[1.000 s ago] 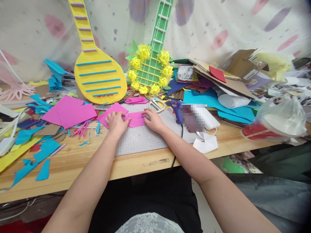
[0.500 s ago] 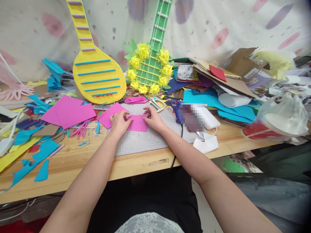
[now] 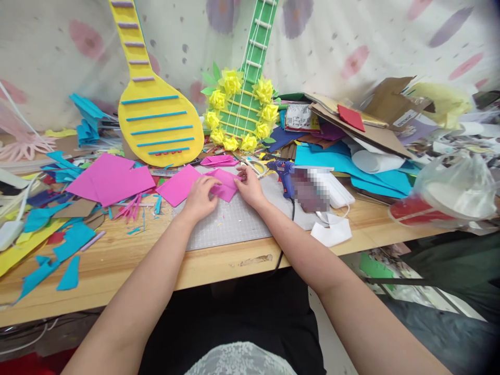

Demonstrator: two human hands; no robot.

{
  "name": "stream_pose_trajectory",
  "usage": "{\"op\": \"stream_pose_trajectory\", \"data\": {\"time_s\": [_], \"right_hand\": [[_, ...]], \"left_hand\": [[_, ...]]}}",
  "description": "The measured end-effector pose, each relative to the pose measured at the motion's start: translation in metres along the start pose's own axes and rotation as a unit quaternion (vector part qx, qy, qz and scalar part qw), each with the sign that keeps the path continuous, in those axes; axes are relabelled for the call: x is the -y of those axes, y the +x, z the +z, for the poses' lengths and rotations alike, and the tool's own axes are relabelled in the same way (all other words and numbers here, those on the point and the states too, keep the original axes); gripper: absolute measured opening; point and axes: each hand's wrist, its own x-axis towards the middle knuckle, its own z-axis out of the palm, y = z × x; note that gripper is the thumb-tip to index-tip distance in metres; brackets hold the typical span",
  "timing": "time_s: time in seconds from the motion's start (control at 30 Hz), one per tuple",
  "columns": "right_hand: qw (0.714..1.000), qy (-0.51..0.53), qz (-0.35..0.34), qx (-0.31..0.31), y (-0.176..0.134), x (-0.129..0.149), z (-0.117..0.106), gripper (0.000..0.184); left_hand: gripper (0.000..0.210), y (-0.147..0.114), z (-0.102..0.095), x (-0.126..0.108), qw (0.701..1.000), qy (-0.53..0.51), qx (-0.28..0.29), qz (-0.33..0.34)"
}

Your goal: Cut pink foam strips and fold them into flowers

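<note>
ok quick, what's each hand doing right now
Left hand: at left side of the pink paper, grip unclear.
Right hand: closed, holding the pink paper's right edge.

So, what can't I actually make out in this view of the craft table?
All in the head view:
Top of the yellow instrument's neck: cut off by the upper edge.
Top of the green instrument's neck: cut off there too.
The thing beside the blue glue gun: blurred into blocks.
Parts of the small pink sheet: hidden by the left hand and right hand.
Print on the cardboard's white label: too small.
</note>
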Motion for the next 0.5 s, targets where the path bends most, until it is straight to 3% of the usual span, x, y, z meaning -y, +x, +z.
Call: {"op": "stream_pose_trajectory", "data": {"time_s": [0.1,0.2,0.27,0.4,0.5], "right_hand": [[0.998,-0.051,-0.015,-0.014,-0.002,0.003,-0.004,0.033],[0.987,-0.124,-0.095,-0.024,-0.005,0.010,-0.014,0.033],[0.983,-0.128,-0.133,0.024,-0.007,0.014,-0.021,0.037],[0.952,-0.122,-0.190,0.207,-0.012,0.019,-0.029,0.043],[0.936,-0.166,-0.210,0.228,-0.015,0.020,-0.026,0.039]], "left_hand": [[0.038,0.000,0.005,-0.006,0.998,0.011,0.037,0.040],[0.035,0.001,0.009,-0.008,0.997,0.017,0.054,0.049],[0.032,0.002,0.010,-0.007,0.997,0.017,0.062,0.043],[0.029,0.002,0.010,-0.003,0.998,0.012,0.062,0.024],[0.032,0.001,0.010,-0.002,0.998,0.006,0.056,0.020]]}}
